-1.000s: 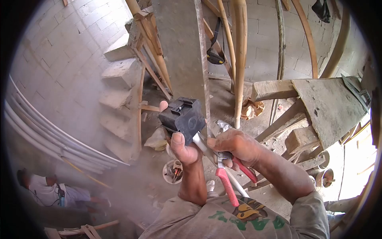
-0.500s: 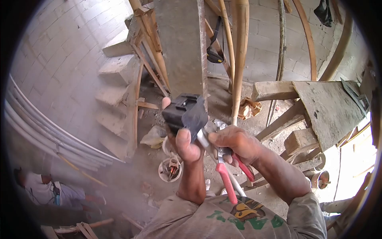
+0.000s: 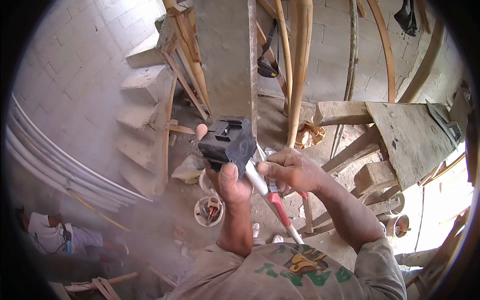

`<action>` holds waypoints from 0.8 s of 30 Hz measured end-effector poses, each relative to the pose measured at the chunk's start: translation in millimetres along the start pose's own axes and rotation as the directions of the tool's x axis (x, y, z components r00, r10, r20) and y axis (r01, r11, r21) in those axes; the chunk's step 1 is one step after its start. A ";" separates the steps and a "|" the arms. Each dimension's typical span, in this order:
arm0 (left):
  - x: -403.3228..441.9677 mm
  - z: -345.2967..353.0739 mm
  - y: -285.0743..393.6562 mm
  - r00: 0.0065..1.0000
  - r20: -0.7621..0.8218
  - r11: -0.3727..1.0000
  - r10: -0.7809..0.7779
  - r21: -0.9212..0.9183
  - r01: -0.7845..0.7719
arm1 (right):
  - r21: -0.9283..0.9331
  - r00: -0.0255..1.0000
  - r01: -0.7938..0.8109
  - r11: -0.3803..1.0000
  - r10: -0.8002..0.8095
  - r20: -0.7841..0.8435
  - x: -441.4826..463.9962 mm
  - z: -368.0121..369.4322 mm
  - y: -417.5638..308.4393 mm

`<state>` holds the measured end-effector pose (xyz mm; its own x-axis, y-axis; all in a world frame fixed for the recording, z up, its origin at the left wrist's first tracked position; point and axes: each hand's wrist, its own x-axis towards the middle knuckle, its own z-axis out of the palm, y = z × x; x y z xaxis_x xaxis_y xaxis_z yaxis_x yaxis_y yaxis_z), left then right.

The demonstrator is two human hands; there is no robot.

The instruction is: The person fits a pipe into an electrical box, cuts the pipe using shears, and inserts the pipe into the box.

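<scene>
My left hand (image 3: 236, 190) is closed around a black plastic electrical box (image 3: 227, 142), its thumb on the near side and a fingertip showing at the far left edge. A white pipe (image 3: 257, 179) runs from beside the box down to the right, toward my shirt. My right hand (image 3: 295, 170) is wrapped around red-handled pliers (image 3: 280, 207) just right of the box. One handle lies over the pipe; the other is mostly hidden by the fingers. The jaws are largely hidden, so whether they grip anything cannot be made out.
A white bucket (image 3: 197, 214) with tools stands on the floor below. White pipes (image 3: 60, 172) curve along the left, near concrete stairs (image 3: 142, 82). A concrete column (image 3: 225, 60) and bamboo poles (image 3: 300, 65) rise ahead. At right is a board (image 3: 405, 137); another person (image 3: 50, 232) is lower left.
The plier handles were spread apart and hanging lower; they now sit closer to the pipe, partly behind my right hand. My right hand has shifted slightly left and up. The box has turned slightly.
</scene>
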<state>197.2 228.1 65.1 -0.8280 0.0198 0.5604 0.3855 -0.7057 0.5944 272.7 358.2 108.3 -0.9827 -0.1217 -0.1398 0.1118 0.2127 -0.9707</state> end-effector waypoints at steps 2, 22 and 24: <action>-0.2 1.1 2.0 1.000 0.003 1.000 0.013 -0.023 -0.013 | 0.001 0.998 0.056 0.998 -0.056 0.003 -2.6 1.9 1.2; -2.2 15.2 -1.1 1.000 0.001 0.997 0.001 -0.075 -0.001 | -0.361 0.929 0.219 0.907 -0.307 -0.208 -134.2 0.9 -4.5; -1.5 26.6 1.0 1.000 0.004 1.000 0.015 -0.015 -0.014 | -0.386 0.884 0.251 0.888 -0.373 -0.282 -172.8 -29.5 -29.0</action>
<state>209.7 246.1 80.2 -0.8206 0.0125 0.5714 0.3914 -0.7163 0.5777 434.9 401.7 166.4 -0.9520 0.0865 0.2936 -0.2049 0.5325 -0.8213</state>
